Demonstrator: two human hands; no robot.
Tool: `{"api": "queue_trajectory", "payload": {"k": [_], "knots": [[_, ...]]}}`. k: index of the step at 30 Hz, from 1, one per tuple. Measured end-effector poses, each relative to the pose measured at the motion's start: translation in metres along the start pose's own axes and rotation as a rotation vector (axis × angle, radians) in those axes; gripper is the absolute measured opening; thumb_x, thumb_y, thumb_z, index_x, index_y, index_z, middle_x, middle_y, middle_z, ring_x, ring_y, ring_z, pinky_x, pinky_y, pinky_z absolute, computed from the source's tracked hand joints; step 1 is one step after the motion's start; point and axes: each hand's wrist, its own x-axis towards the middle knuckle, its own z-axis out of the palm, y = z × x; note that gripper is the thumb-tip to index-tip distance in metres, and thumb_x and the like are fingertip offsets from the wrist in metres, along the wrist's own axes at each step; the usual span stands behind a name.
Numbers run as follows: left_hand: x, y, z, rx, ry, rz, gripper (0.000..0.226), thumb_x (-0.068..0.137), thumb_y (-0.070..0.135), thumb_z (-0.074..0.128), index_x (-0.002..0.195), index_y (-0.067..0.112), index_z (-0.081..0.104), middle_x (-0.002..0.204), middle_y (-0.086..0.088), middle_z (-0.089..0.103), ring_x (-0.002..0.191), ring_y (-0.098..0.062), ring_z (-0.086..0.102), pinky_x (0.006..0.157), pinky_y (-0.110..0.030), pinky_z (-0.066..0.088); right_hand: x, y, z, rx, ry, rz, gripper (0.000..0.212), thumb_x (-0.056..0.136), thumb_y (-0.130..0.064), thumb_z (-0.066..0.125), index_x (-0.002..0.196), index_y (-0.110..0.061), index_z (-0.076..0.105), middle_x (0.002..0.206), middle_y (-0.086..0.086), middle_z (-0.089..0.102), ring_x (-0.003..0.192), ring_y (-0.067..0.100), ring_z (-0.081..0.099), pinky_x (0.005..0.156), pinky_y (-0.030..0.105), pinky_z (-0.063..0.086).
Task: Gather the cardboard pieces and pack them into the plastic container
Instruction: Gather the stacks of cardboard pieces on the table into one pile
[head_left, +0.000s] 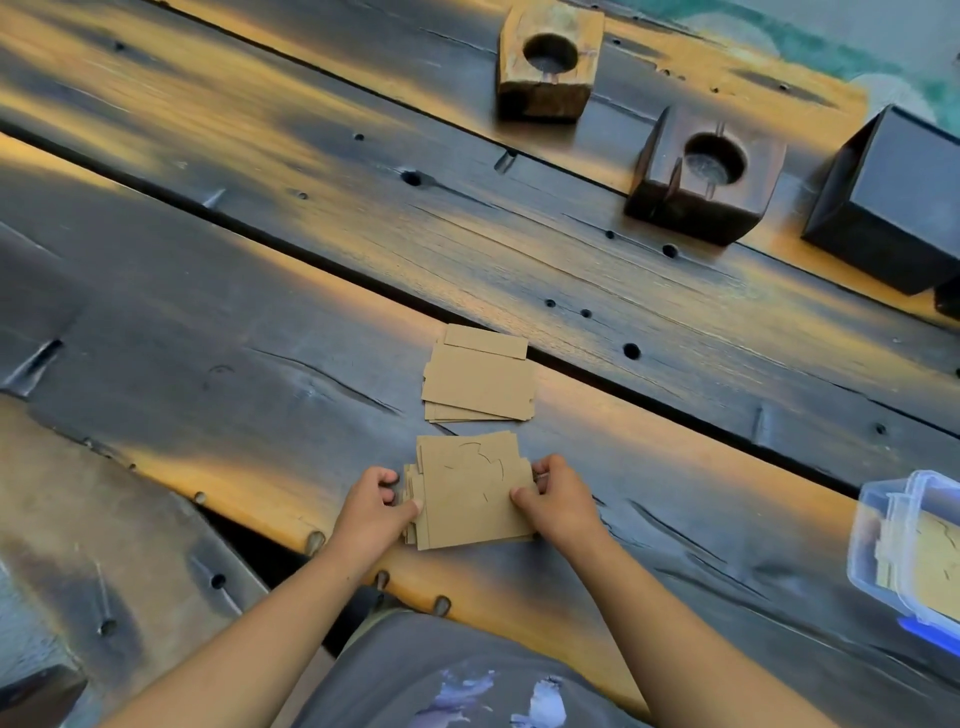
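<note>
A stack of brown cardboard pieces lies on the wooden table near its front edge. My left hand grips the stack's left side and my right hand grips its right side, thumbs on top. A second, looser pile of cardboard pieces lies just beyond it, untouched. The clear plastic container with a blue clip sits at the far right edge of the view, partly cut off, with cardboard pieces inside.
The dark, weathered plank table has gaps between boards and knot holes. Two wooden blocks with round holes and a black box stand along the far right.
</note>
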Motion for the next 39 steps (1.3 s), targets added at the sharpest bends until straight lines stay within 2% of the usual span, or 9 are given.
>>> {"api": "queue_trajectory", "payload": {"k": [4,9,12,16,21,25,29,33,39], "knots": [[0.000,0.001,0.002,-0.057,-0.034,-0.062,0.063,0.081,0.025,0.075,0.134,0.012,0.045,0.107,-0.002,0.054,0.099,-0.016,0.057,0.081,-0.028,0.045,0.005,0.000,-0.002,0.034,-0.053,0.037,0.032,0.079,-0.032,0.069,0.102,-0.018,0.051,0.103,0.001,0.061,0.092,0.019,0.061,0.079,0.037,0.053],[0.003,0.007,0.009,-0.151,-0.090,-0.159,0.073,0.080,0.023,0.077,0.141,0.008,0.038,0.122,-0.011,0.059,0.110,-0.024,0.059,0.095,-0.038,0.050,0.010,-0.009,0.001,-0.013,-0.100,0.071,0.035,0.077,-0.037,0.069,0.101,-0.021,0.050,0.106,0.002,0.060,0.089,0.017,0.059,0.067,0.032,0.049],[0.008,0.012,0.012,-0.121,-0.079,-0.159,0.070,0.077,0.021,0.079,0.135,0.006,0.041,0.118,-0.014,0.061,0.108,-0.027,0.062,0.099,-0.043,0.050,0.012,-0.012,0.002,-0.054,-0.098,0.076,0.042,0.078,-0.037,0.069,0.110,-0.018,0.050,0.113,0.005,0.058,0.097,0.022,0.058,0.077,0.035,0.050],[0.011,0.024,0.013,-0.091,-0.109,-0.142,0.072,0.075,0.028,0.081,0.130,0.011,0.037,0.118,-0.010,0.059,0.107,-0.025,0.060,0.093,-0.041,0.052,0.014,-0.015,0.004,-0.053,-0.091,0.116,0.048,0.078,-0.036,0.071,0.115,-0.014,0.049,0.118,0.008,0.056,0.103,0.025,0.058,0.084,0.038,0.051],[0.011,0.032,0.011,-0.069,-0.109,-0.110,0.049,0.077,0.022,0.080,0.113,0.011,0.050,0.111,-0.009,0.064,0.101,-0.024,0.064,0.084,-0.041,0.057,0.019,-0.021,0.005,-0.003,-0.104,0.181,0.051,0.076,-0.036,0.074,0.113,-0.014,0.047,0.119,0.008,0.055,0.104,0.026,0.057,0.085,0.040,0.051],[0.012,0.041,-0.003,-0.110,-0.120,-0.061,0.045,0.077,0.022,0.081,0.111,0.009,0.053,0.103,-0.015,0.066,0.091,-0.024,0.068,0.077,-0.039,0.057,0.025,-0.021,-0.006,0.150,-0.122,0.189,0.049,0.073,-0.037,0.079,0.103,-0.016,0.047,0.110,0.004,0.061,0.101,0.024,0.061,0.090,0.044,0.053],[0.019,0.063,-0.016,-0.129,-0.102,0.015,0.042,0.076,0.022,0.081,0.107,0.012,0.054,0.105,-0.016,0.067,0.095,-0.026,0.068,0.079,-0.041,0.057,0.033,-0.033,-0.021,0.282,-0.103,0.138,0.045,0.070,-0.032,0.083,0.092,-0.019,0.046,0.095,0.000,0.060,0.088,0.018,0.062,0.084,0.045,0.056],[0.036,0.094,-0.023,-0.125,-0.094,0.079,0.043,0.077,0.024,0.080,0.109,0.014,0.053,0.106,-0.007,0.067,0.090,-0.016,0.066,0.064,-0.026,0.051,0.048,-0.055,-0.037,0.361,-0.053,0.111,0.044,0.072,-0.027,0.082,0.092,-0.018,0.045,0.095,0.000,0.059,0.084,0.016,0.059,0.076,0.041,0.055],[0.068,0.126,-0.027,-0.058,-0.087,0.126,0.045,0.077,0.029,0.079,0.110,0.017,0.051,0.108,-0.007,0.065,0.098,-0.021,0.065,0.086,-0.041,0.055,0.078,-0.074,-0.054,0.325,0.005,0.077,0.052,0.072,-0.032,0.082,0.107,-0.016,0.047,0.100,-0.002,0.057,0.091,0.017,0.058,0.076,0.036,0.051]]}}
